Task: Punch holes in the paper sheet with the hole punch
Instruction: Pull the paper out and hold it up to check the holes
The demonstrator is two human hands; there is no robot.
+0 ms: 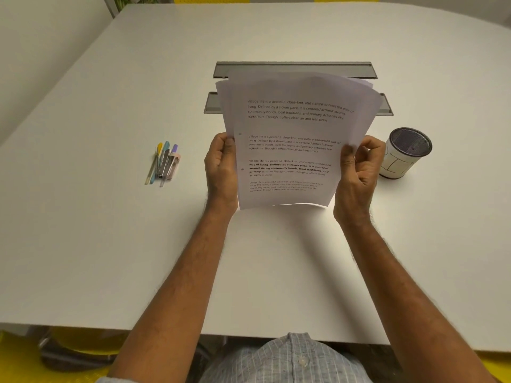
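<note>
The left hand (222,164) grips the left edge of a stack of paper sheets (290,145), thumb in front and the other fingers behind. The right hand (356,172) pinches the right edge the same way. Together they hold the stack up off the white table (110,244), standing tall and bending a little at the top. The front page has printed words, and two small round dots, likely holes, show near its left edge, close to the left thumb. The sheets fan out at the top, so they are not lined up. This looks like the squaring-up step. To do it well, I think the hands should loosen a bit, tap the bottom edge on the table, and make all the edges meet before any punching. Far off to the left lie some pens (163,161) and a small metal tool (166,167); I cannot tell if that is the hole punch. A cup (403,153) sits just beside the right hand. Two grey slots (293,69) sit in the table behind the paper.
</note>
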